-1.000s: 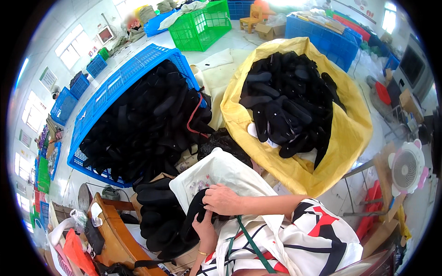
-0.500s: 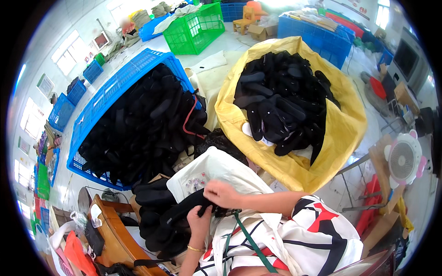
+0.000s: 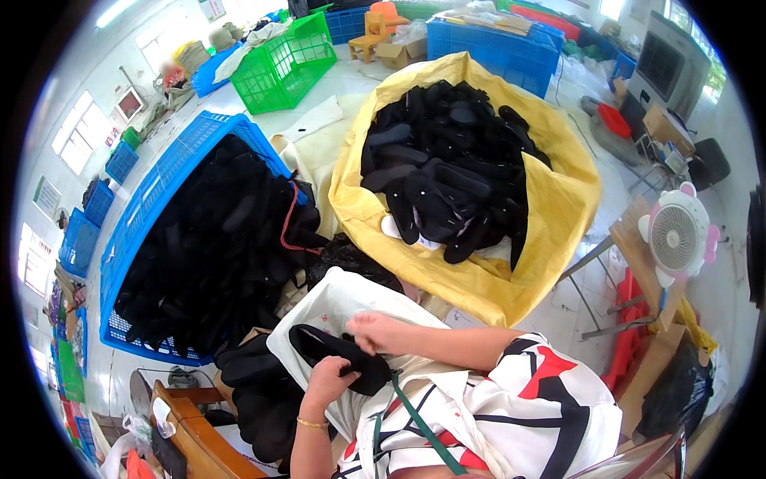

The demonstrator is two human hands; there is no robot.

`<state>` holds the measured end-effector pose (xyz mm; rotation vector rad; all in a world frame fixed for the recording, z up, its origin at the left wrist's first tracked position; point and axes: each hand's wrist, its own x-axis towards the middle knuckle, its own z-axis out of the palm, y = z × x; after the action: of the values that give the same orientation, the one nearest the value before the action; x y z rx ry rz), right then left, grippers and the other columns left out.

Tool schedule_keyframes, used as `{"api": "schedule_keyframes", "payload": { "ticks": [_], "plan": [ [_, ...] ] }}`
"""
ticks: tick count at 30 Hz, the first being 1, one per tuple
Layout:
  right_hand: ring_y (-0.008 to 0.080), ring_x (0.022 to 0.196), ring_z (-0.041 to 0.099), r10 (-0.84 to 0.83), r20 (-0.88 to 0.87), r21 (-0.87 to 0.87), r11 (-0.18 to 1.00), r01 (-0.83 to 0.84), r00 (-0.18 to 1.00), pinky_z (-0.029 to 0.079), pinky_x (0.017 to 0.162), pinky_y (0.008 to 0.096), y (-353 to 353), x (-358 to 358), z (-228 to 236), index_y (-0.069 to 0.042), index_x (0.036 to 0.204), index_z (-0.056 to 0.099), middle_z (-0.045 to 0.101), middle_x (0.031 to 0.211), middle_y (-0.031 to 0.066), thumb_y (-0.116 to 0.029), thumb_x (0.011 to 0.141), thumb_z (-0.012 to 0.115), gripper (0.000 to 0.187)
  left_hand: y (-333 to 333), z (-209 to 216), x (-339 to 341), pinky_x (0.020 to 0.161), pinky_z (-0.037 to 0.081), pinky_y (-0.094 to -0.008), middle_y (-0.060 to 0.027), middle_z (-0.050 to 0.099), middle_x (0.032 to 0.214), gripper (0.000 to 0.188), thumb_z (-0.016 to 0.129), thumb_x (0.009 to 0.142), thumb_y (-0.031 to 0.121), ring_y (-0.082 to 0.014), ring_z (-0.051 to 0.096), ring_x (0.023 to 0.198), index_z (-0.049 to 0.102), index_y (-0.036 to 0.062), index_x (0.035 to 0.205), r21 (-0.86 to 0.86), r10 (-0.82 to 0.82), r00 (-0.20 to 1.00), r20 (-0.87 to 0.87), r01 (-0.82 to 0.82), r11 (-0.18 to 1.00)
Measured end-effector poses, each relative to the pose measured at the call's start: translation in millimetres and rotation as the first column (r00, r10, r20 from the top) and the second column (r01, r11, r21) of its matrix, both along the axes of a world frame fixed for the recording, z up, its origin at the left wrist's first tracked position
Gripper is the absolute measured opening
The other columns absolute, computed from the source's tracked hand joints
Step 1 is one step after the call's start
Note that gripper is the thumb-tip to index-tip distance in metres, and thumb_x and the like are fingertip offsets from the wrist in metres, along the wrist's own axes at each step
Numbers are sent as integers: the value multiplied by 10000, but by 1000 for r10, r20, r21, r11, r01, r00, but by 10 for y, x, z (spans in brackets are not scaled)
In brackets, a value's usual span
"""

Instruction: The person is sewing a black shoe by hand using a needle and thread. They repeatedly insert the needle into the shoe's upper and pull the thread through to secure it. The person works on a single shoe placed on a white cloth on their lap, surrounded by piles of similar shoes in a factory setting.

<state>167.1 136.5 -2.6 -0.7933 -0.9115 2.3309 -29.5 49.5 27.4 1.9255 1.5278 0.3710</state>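
A soft black cloth shoe (image 3: 363,371), its opening showing, lies over the edge of a white bin (image 3: 291,339) at my lap. My left hand (image 3: 329,379) grips the shoe's near side between thumb and fingers. Just above the shoe's far right side, my right hand (image 3: 375,331) is closed with curled fingers. Whatever those fingers pinch is too small or hidden to name. More black shoes (image 3: 259,399) are heaped left of the bin, next to my left wrist.
Ahead on the left stands a blue crate (image 3: 171,164) full of black footwear pieces. A yellow sack (image 3: 550,223) with similar pieces stands ahead on the right. A wooden stool (image 3: 187,423) is at lower left, and a white fan (image 3: 677,231) at the right.
The view has shifted, so the scene sits differently. The shoe has been turned, with its opening now over the white bin. My right hand has come off the shoe's far end.
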Motion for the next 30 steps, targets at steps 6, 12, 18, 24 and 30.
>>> {"api": "schedule_keyframes", "payload": {
  "ticks": [6,12,18,24,30],
  "plan": [
    [77,559,371,-374,-139,-246,910,334,917,309,503,234,387,269,92,-145,837,508,408,649,-59,-247,992,594,204,-16,-156,26,737,494,-432,-159,645,827,282,803,717,201,-351,606,829,687,13,892,-14,81,996,30,-80,997],
    [81,550,372,-417,-135,-271,888,371,899,310,499,239,323,293,70,-140,857,520,409,644,-56,-233,990,592,178,-180,90,183,733,489,-440,-115,645,870,267,794,727,181,-335,599,822,671,32,911,351,138,982,-128,-85,933],
    [86,561,392,-461,-72,-295,857,423,885,329,509,247,311,473,-27,-150,827,495,410,643,-55,-204,990,586,195,-391,148,329,681,495,-419,-92,619,852,248,755,787,195,-300,604,807,611,68,944,565,298,945,-138,-172,807],
    [98,550,411,-474,-55,-328,840,432,879,346,508,253,320,523,-44,-148,834,504,427,631,-42,-194,969,616,181,-456,-61,403,631,479,-394,-116,605,823,237,730,830,185,-304,597,756,602,47,974,353,402,901,163,-434,829],
    [106,538,433,-480,-63,-350,832,431,875,363,497,253,338,696,-102,-144,834,513,448,624,-31,-169,960,621,167,-426,-315,363,646,472,-360,-128,590,783,214,720,832,149,-276,579,705,609,7,945,210,424,849,315,-498,841]
  ]
}}
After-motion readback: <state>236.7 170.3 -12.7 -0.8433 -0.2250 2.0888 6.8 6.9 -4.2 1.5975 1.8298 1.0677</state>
